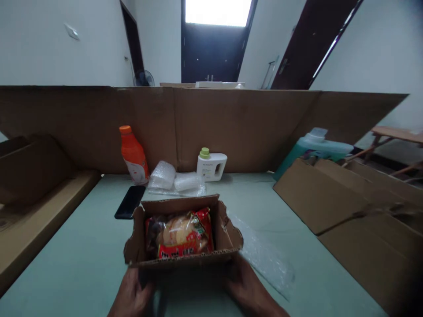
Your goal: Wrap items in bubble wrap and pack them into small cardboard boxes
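Observation:
A small open cardboard box [189, 274] with ragged-cut edges is in front of me, tilted so its inside shows. Inside lies a shiny red-and-clear plastic food packet [185, 233] with pale and dark pieces; I cannot make out its contents exactly. My left hand [132, 291] is closed at the lower left corner of the box. At the lower right corner my right hand [248, 290] grips the box too. Shadow and the box hide many of the fingers. A sheet of bubble wrap [266, 253] lies on the table by the right side of the box.
Beyond the box are a black phone [130, 202], folded bubble wrap [176, 179], an orange bottle [135, 156] and a white green-capped bottle [212, 166]. Cardboard panels [231, 130] wall the table's back. At right, a large carton [325, 198] stands before a teal jug [312, 143]; another carton [42, 211] is left.

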The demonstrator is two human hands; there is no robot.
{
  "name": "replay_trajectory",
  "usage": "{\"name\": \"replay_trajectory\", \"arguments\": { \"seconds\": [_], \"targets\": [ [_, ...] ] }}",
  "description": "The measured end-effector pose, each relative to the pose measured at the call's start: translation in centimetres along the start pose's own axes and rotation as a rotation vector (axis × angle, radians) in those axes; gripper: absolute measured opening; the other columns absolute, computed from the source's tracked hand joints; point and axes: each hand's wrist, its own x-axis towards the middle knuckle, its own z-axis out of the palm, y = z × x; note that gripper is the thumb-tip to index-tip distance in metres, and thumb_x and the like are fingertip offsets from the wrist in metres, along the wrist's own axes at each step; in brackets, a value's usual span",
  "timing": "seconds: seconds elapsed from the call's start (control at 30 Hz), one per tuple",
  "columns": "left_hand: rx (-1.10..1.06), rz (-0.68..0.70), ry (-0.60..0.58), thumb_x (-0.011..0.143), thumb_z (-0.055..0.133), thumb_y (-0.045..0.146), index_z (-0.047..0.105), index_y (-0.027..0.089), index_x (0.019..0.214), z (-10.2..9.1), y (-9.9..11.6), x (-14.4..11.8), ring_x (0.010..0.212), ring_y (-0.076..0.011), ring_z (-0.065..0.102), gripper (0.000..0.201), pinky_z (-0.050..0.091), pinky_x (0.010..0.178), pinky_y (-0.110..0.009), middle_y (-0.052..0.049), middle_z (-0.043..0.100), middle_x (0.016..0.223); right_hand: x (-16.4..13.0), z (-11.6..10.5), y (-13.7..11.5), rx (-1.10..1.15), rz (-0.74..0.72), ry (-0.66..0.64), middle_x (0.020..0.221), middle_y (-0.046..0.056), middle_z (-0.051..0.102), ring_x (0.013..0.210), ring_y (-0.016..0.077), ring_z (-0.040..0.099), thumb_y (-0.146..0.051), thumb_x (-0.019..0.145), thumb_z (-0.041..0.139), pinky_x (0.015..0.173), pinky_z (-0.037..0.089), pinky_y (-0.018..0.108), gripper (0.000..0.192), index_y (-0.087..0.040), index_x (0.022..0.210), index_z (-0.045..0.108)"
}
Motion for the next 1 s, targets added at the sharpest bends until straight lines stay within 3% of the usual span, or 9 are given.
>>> {"name": "replay_trajectory", "arguments": {
  "seconds": [0.1, 0.3, 0.4, 0.5, 0.6, 0.67, 0.77, 0.87, 1.0],
  "targets": [
    [-0.008, -0.026, 0.028, 0.076, 0.061, 0.044, 0.061, 0.023, 0.075, 0.4, -0.7, 0.3, 0.067, -0.0253, 0.063, 0.021, 0.058, 0.069, -0.039, -0.004, 0.064, 0.067, 1.0, 0.4, -0.1, 0.004, 0.049, 0.031, 0.119, 0.014, 0.072, 0.113, 0.0334, 0.065, -0.028, 0.075, 0.057, 0.095, 0.055, 0.046, 0.049, -0.018, 0.123, 0.064],
    [-0.103, -0.062, 0.045, 0.074, 0.064, 0.041, 0.058, 0.016, 0.107, 2.3, 1.3, 7.0, 0.094, -0.0291, 0.066, 0.042, 0.056, 0.082, -0.041, -0.012, 0.068, 0.102, 7.1, 0.4, -0.2, 0.056, 0.122, 0.116, 0.102, 0.011, 0.075, 0.089, 0.0274, 0.071, -0.032, 0.074, 0.058, 0.077, 0.059, 0.038, 0.045, -0.016, 0.115, 0.062],
    [-0.113, -0.086, -0.027, 0.078, 0.061, 0.038, 0.055, 0.016, 0.118, 2.8, 1.7, 8.2, 0.101, -0.0283, 0.065, 0.046, 0.055, 0.083, -0.039, -0.013, 0.067, 0.108, 7.5, -0.7, 0.2, 0.019, 0.087, 0.132, 0.099, 0.01, 0.075, 0.088, 0.0255, 0.071, -0.035, 0.079, 0.056, 0.075, 0.059, 0.036, 0.043, -0.016, 0.117, 0.062],
    [-0.17, -0.123, -0.07, 0.081, 0.061, 0.039, 0.042, 0.018, 0.138, 2.5, 0.9, 7.2, 0.11, -0.028, 0.065, 0.063, 0.055, 0.089, -0.04, -0.015, 0.061, 0.129, 5.7, -2.7, 1.4, -0.17, -0.015, 0.232, 0.122, 0.013, 0.07, 0.108, 0.028, 0.067, -0.039, 0.086, 0.055, 0.087, 0.057, 0.04, 0.046, -0.018, 0.125, 0.063],
    [-0.195, -0.156, -0.062, 0.083, 0.062, 0.045, 0.024, 0.02, 0.153, 1.7, -0.6, 5.1, 0.127, -0.0328, 0.057, 0.083, 0.05, 0.103, -0.049, -0.02, 0.043, 0.152, 3.4, -4.5, 3.6, -0.454, -0.066, 0.255, 0.138, 0.015, 0.063, 0.125, 0.033, 0.059, -0.041, 0.084, 0.062, 0.099, 0.051, 0.05, 0.051, -0.019, 0.13, 0.064],
    [-0.163, -0.181, -0.049, 0.085, 0.061, 0.048, 0.019, 0.022, 0.156, 0.9, -1.6, 3.6, 0.134, -0.0363, 0.051, 0.087, 0.047, 0.107, -0.055, -0.021, 0.036, 0.158, 1.8, -5.3, 5.1, -0.619, -0.06, 0.224, 0.136, 0.016, 0.064, 0.125, 0.0353, 0.06, -0.035, 0.085, 0.062, 0.098, 0.051, 0.055, 0.043, -0.02, 0.124, 0.068],
    [-0.094, -0.151, -0.061, 0.088, 0.061, 0.048, 0.027, 0.025, 0.155, -0.4, -2.5, 1.0, 0.137, -0.0385, 0.048, 0.079, 0.044, 0.109, -0.06, -0.019, 0.038, 0.157, -1.1, -6.0, 6.4, -0.738, -0.06, 0.205, 0.125, 0.013, 0.072, 0.117, 0.0325, 0.065, -0.024, 0.091, 0.051, 0.092, 0.053, 0.053, 0.03, -0.023, 0.107, 0.075],
    [-0.031, -0.079, -0.085, 0.089, 0.061, 0.045, 0.035, 0.027, 0.151, -1.7, -2.7, -1.6, 0.137, -0.0376, 0.048, 0.07, 0.045, 0.108, -0.059, -0.016, 0.042, 0.155, -4.7, -4.9, 5.4, -0.761, -0.103, 0.191, 0.117, 0.011, 0.075, 0.107, 0.0297, 0.07, -0.021, 0.093, 0.049, 0.087, 0.055, 0.05, 0.031, -0.025, 0.106, 0.076],
    [0.019, -0.093, -0.055, 0.092, 0.058, 0.044, 0.035, 0.029, 0.151, -2.2, -1.7, -3.8, 0.134, -0.0356, 0.052, 0.065, 0.049, 0.106, -0.057, -0.015, 0.042, 0.155, -7.0, 0.5, 0.7, -0.699, -0.281, 0.055, 0.119, 0.008, 0.075, 0.107, 0.0255, 0.07, -0.014, 0.092, 0.05, 0.087, 0.056, 0.043, 0.032, -0.026, 0.111, 0.073]
  ]
}}
